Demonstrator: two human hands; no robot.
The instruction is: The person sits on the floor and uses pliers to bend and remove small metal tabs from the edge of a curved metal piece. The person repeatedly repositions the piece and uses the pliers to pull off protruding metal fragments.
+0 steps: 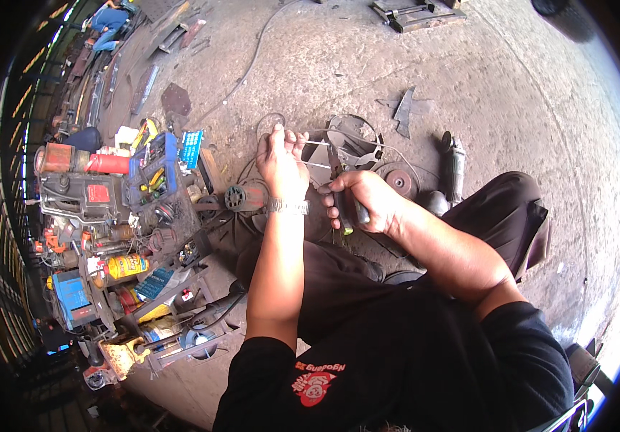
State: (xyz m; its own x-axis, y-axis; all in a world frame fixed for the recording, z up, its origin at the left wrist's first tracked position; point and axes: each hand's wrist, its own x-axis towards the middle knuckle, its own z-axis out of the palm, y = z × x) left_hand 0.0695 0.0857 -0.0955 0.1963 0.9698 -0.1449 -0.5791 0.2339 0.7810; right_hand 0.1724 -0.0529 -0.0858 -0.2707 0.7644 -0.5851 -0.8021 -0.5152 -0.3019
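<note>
A: How is the right arm set?
B: Its forearm (454, 252) comes in from the near right, bent at the elbow, and slants left and away. The right hand (369, 201) is closed around the pliers (337, 169), fingers wrapped on the handles.

A: Which way do they point?
B: Their nose is to the far side, leaning a little left; the handles point near, standing slightly apart. They are in front of the body, above the floor (310, 72).

A: And the left arm?
B: That one reaches almost straight away from the near side, with a metal watch (290, 207) on the wrist. The left hand (283, 167) is raised just left of the pliers, its fingers partly bent and pointing to the far side.

A: Does it hold anything?
B: I can't tell. A thin pale wire (316, 143) runs between its fingertips and the nose of the pliers, but the pinch itself is too small to make out.

A: Are the hands touching?
B: No, they are apart, the left one reaching farther away than the right.

A: What lies about them?
B: To the right, a disc (398, 181) and a grinder (455, 169); beyond, dark steel offcuts (404, 111). Well to the left are a blue toolbox (172, 155) and, nearer, a yellow bottle (127, 266).
</note>
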